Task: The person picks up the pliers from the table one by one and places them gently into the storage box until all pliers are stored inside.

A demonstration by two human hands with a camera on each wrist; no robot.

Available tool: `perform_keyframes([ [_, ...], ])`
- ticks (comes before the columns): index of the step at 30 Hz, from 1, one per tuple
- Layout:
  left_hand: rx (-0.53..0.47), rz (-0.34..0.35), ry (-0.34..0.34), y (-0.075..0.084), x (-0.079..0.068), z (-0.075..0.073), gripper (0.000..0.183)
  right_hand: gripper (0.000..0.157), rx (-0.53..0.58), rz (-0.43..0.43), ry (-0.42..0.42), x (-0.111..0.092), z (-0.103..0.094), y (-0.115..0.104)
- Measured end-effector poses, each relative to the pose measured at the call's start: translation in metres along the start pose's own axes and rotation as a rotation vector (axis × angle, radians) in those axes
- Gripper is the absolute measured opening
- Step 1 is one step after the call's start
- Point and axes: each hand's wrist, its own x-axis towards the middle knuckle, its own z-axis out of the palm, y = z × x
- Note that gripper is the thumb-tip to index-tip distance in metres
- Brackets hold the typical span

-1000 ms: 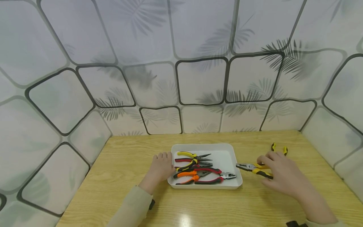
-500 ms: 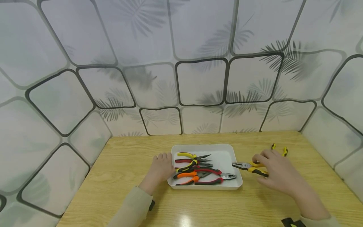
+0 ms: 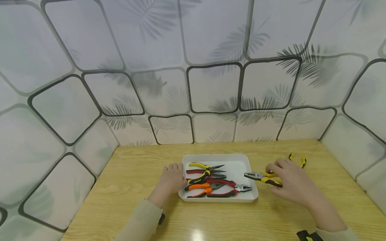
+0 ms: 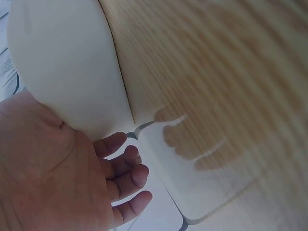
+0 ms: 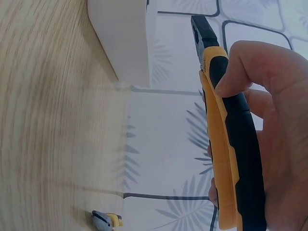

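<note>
My right hand (image 3: 291, 182) holds yellow-and-black combination pliers (image 3: 265, 178) by the handles, their head pointing left over the right rim of the white tray (image 3: 252, 174). In the right wrist view, the thumb lies along the black side of the pliers (image 5: 243, 144), above the table. At the tray's left side, my left hand (image 3: 172, 179) holds the rim. The left wrist view shows this hand (image 4: 57, 168) against the outer wall of the tray (image 4: 72, 62), its fingers loosely bent and its thumb hidden behind the wall.
Inside the tray lie several pliers: yellow-black needle-nose pliers (image 3: 199, 165), orange-black pliers (image 3: 208, 189) and red-black combination pliers (image 3: 223, 193) among them. Another yellow-black tool (image 3: 303, 162) lies beyond my right hand on the wooden table (image 3: 144, 157). Patterned cloth (image 3: 214, 87) hangs behind.
My right hand has moved left with the combination pliers, bringing their head from beside the tray to over its right rim. The left hand and the tray have stayed in place.
</note>
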Motion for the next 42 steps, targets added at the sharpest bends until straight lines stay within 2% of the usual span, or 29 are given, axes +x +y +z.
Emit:
perform_keyframes([
  [21, -0.018, -0.01, -0.002, 0.001, -0.001, -0.002, 0.043, 0.042, 0.014, 0.017, -0.014, 0.006, 0.01, -0.003],
  [42, -0.005, -0.001, -0.009, 0.0, 0.0, 0.0, 0.045, 0.039, 0.033, -0.02, 0.007, 0.028, 0.025, -0.007],
])
